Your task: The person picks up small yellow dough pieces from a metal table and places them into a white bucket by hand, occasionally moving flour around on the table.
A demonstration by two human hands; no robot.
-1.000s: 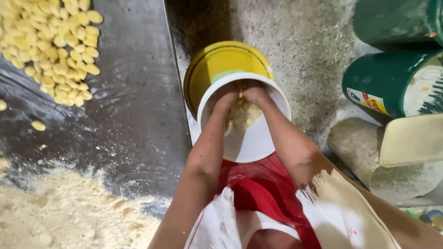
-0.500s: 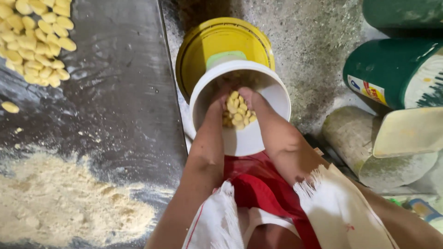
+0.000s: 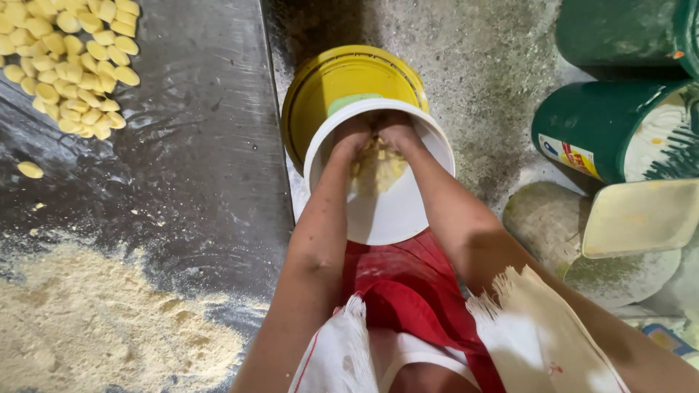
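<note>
- Your red garment and frayed white cloth lie nearest, with loose flour at the table's near left corner
- Your left hand and right hand reach down together into the white bucket, both cupped around a clump of yellow dough pieces; the pieces sit directly between your palms, both hands equally near
- Yellow bucket stands touching behind
- More pieces heap at the table's far left corner
- Green drums stand right, well apart; nothing obstructs
</note>
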